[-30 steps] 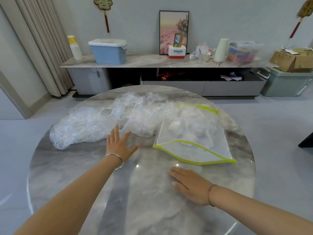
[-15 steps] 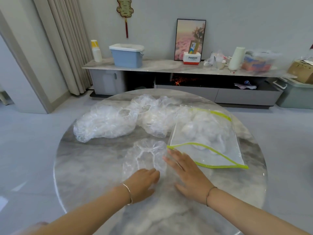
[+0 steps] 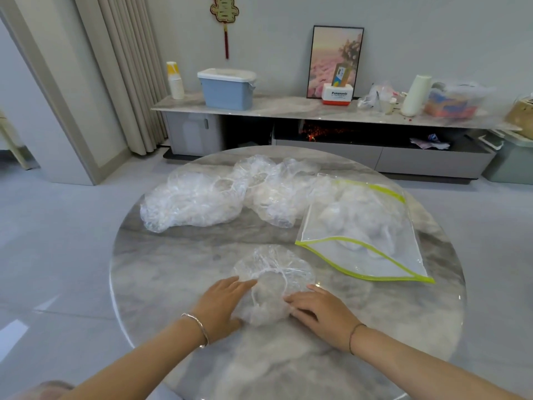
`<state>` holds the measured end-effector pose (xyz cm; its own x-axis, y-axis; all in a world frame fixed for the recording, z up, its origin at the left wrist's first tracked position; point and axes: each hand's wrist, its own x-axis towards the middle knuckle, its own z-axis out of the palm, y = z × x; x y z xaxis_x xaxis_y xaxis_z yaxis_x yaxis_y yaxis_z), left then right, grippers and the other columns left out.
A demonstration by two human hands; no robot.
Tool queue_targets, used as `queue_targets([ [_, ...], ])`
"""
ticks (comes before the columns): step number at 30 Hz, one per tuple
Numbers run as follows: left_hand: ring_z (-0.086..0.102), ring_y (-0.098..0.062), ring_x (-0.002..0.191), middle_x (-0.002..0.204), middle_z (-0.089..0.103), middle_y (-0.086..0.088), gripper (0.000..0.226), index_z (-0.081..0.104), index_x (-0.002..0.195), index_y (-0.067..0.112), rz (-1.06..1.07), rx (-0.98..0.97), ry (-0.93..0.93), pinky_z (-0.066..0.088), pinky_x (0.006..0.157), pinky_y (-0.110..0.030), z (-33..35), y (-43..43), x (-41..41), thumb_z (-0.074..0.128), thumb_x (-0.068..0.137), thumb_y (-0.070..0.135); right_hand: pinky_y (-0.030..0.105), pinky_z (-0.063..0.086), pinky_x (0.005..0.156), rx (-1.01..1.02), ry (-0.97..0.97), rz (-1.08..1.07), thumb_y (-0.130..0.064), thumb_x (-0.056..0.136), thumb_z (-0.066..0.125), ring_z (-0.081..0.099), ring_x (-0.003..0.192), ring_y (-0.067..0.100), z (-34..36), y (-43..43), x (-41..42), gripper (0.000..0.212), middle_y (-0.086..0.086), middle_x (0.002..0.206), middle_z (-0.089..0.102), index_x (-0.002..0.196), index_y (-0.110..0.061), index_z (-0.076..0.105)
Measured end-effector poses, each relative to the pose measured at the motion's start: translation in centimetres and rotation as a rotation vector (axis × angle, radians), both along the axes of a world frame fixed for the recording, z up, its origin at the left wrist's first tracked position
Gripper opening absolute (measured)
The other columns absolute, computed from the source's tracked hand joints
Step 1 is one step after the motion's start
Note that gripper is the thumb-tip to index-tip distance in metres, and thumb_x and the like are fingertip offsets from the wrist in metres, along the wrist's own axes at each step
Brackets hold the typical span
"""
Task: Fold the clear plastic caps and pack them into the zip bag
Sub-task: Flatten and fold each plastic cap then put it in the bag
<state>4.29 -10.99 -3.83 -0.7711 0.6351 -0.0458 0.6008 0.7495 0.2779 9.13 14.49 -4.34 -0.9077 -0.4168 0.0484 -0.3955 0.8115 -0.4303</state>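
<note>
Clear crinkled plastic caps (image 3: 202, 203), zip bag (image 3: 366, 243) edged lime green, grey-veined marble table (image 3: 161, 267), blue bin (image 3: 227, 88)

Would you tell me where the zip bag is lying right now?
In the head view the zip bag lies on the right side of the table, beside the pile of caps and beyond the right hand.

cap (image 3: 272, 280) before pile (image 3: 219, 197), zip bag (image 3: 372, 241) right

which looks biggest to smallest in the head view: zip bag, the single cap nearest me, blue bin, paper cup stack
1. zip bag
2. single cap, nearest the camera
3. blue bin, far back, so true size unsure
4. paper cup stack
</note>
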Motion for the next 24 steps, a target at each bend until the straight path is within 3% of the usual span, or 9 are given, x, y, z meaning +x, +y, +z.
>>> queue_targets([
  [3,0.039,-0.013,0.13,0.137,0.049,0.011,0.051,0.05,0.131,0.03,0.011,-0.03,-0.02,0.024,0.104,-0.019,0.4,-0.2,-1.1,0.04,0.085,0.048,0.016,0.034,0.1,-0.228,-0.068,-0.172,-0.027,0.095,0.052,0.058,0.091,0.0,0.4,0.1,0.2,0.021,-0.011,0.096,0.071,0.093,-0.021,0.072],
  [5,0.056,-0.016,0.108,0.112,0.065,0.005,0.066,0.064,0.109,0.026,0.074,0.048,-0.048,0.037,0.088,-0.023,1.1,-0.2,-1.4,0.021,0.074,0.062,0.011,0.04,0.085,-0.466,-0.162,-0.319,-0.014,0.093,0.056,0.062,0.082,-0.004,1.0,0.1,0.3,0.021,-0.01,0.084,0.072,0.08,-0.019,0.072],
  [8,0.062,-0.015,0.083,0.086,0.07,0.003,0.061,0.067,0.088,0.016,0.198,0.259,-0.221,0.045,0.077,-0.026,1.8,0.1,-1.5,0.038,0.075,0.068,0.021,0.05,0.077,-0.692,-0.219,-0.512,-0.004,0.092,0.055,0.068,0.074,0.007,0.9,0.2,0.0,0.027,-0.002,0.072,0.072,0.069,-0.013,0.067],
  [11,0.066,-0.013,0.065,0.065,0.07,0.003,0.024,0.066,0.078,0.016,0.295,0.47,-0.493,0.051,0.071,-0.026,2.3,1.0,-1.2,0.061,0.088,0.038,0.037,0.054,0.07,-0.717,-0.246,-0.63,-0.006,0.092,0.054,0.068,0.063,0.018,0.5,0.7,-0.2,0.027,0.002,0.06,0.068,0.066,-0.008,0.059],
  [14,0.058,-0.01,0.047,0.052,0.063,0.004,0.014,0.059,0.08,0.018,0.426,0.461,-0.542,0.047,0.058,-0.018,2.2,1.6,-0.9,0.063,0.088,0.029,0.038,0.051,0.065,-0.555,-0.208,-0.642,-0.014,0.09,0.058,0.061,0.057,0.017,0.0,1.1,-0.1,0.019,0.003,0.058,0.066,0.071,-0.012,0.052],
  [16,0.056,-0.011,0.049,0.055,0.061,0.005,0.017,0.053,0.088,0.019,0.489,0.375,-0.454,0.045,0.059,-0.021,2.1,1.8,-0.6,0.063,0.087,0.033,0.031,0.044,0.064,-0.478,-0.15,-0.639,-0.015,0.087,0.061,0.052,0.058,0.008,-0.1,1.1,0.1,0.017,-0.003,0.065,0.06,0.076,-0.018,0.049],
  [19,0.052,-0.007,0.067,0.082,0.052,0.01,0.029,0.047,0.102,0.025,0.441,0.293,-0.015,0.04,0.062,-0.022,1.9,2.0,-0.4,0.06,0.086,0.045,0.024,0.035,0.071,-0.402,0.05,-0.604,-0.018,0.083,0.064,0.048,0.073,0.009,0.2,0.7,0.4,0.018,-0.008,0.091,0.048,0.091,-0.019,0.048],
  [22,0.055,-0.008,0.089,0.103,0.056,0.01,0.028,0.061,0.099,0.029,-0.071,0.375,0.287,0.041,0.079,-0.022,2.0,2.9,-0.2,0.045,0.092,0.05,0.025,0.03,0.09,-0.25,0.25,-0.432,-0.039,0.082,0.049,0.045,0.11,0.008,0.8,0.4,0.8,0.03,-0.01,0.118,0.048,0.104,-0.019,0.056],
  [24,0.051,-0.01,0.114,0.128,0.055,0.008,0.039,0.058,0.118,0.032,-0.255,0.204,0.317,0.034,0.098,-0.024,0.3,3.1,-0.3,0.03,0.098,0.05,0.026,0.02,0.106,-0.111,0.248,-0.282,-0.048,0.088,0.039,0.029,0.132,0.007,0.6,0.1,0.9,0.044,-0.007,0.144,0.038,0.119,-0.023,0.056],
])
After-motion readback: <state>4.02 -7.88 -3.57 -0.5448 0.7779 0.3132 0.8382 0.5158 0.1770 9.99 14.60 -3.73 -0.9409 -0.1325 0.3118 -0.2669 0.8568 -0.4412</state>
